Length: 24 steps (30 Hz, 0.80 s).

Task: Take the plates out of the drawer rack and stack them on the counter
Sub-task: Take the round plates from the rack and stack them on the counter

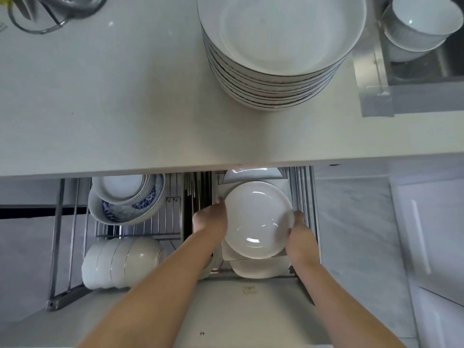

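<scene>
From the head camera, the left hand (213,217) and right hand (300,237) each have their grip clamped on opposite edges of a round white plate (258,219), held over the other plates in the open drawer rack (305,197). On the desk (125,96) above stands a plate stack (278,51), well apart.

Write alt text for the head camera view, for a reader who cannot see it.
Two bare hands, left hand and right hand, grip opposite edges of a round white plate over the open drawer rack. Above, a tall stack of plates stands on the white counter; bowls fill the rack's left side.
</scene>
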{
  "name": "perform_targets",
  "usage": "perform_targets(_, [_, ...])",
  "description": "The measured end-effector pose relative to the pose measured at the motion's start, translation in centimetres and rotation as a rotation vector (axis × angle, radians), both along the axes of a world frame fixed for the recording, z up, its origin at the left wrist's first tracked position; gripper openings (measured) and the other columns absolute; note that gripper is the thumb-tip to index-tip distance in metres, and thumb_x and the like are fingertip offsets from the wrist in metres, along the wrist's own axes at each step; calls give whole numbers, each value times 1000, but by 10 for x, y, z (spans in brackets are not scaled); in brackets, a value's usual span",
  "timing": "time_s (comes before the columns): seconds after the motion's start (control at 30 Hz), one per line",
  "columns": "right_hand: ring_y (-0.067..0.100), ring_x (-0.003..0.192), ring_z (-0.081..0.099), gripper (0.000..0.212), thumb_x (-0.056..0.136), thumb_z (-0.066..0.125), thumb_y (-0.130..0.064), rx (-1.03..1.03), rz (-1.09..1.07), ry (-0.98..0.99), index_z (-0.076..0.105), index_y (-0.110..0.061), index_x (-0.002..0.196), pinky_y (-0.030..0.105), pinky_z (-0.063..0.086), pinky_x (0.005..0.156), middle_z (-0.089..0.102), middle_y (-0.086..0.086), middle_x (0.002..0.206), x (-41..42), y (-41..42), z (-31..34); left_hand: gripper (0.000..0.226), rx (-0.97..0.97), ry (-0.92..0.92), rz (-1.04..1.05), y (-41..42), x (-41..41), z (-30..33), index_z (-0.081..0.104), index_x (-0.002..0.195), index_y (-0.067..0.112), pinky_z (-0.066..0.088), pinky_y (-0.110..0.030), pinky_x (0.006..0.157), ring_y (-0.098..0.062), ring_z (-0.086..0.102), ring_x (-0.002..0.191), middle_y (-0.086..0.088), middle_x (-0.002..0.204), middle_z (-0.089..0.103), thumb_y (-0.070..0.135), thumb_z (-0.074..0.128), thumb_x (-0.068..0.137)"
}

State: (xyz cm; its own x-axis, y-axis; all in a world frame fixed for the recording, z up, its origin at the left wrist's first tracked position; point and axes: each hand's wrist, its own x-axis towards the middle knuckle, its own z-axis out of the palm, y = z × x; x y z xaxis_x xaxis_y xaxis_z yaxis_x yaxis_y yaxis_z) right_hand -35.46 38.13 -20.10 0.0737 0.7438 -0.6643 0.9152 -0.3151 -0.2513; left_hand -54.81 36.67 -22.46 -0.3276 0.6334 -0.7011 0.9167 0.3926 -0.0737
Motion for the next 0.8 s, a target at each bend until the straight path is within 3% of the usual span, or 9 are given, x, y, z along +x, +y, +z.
perform_targets(0.1, [36, 91, 63, 44, 93, 34, -6, 15, 11, -1, 31, -13, 136, 40, 52, 76, 66, 17, 101, 1, 1, 17, 46, 46, -48, 17, -2, -4, 23, 32, 140, 13, 29, -25, 45, -21, 55, 68, -5, 92, 66, 11, 43, 95])
perform_targets(0.4, [35, 85, 64, 45, 86, 43, -7, 77, 15, 97, 38, -18, 130, 37, 50, 71, 67, 15, 93, 15, -11, 95, 28, 149, -199, 70, -21, -4, 122, 49, 119, 10, 45, -29, 64, -23, 64, 84, -5, 97, 66, 10, 37, 94])
perform_targets(0.63, [29, 69, 62, 42, 82, 51, -9, 161, 59, 210, 41, -18, 122, 32, 44, 59, 58, 1, 65, 31, -12, 158, 14, 224, -270, 87, -39, -2, 187, 46, 103, 17, 39, -27, 58, -16, 54, 72, 5, 82, 54, 16, 38, 92])
perform_targets(0.8, [27, 62, 61, 37, 82, 54, -13, 222, 64, 265, 43, -23, 116, 29, 46, 53, 57, -2, 63, 37, 2, 198, 4, 299, -304, 65, -29, -7, 234, 38, 91, 20, 36, -30, 59, -18, 50, 72, 4, 81, 51, 18, 40, 88])
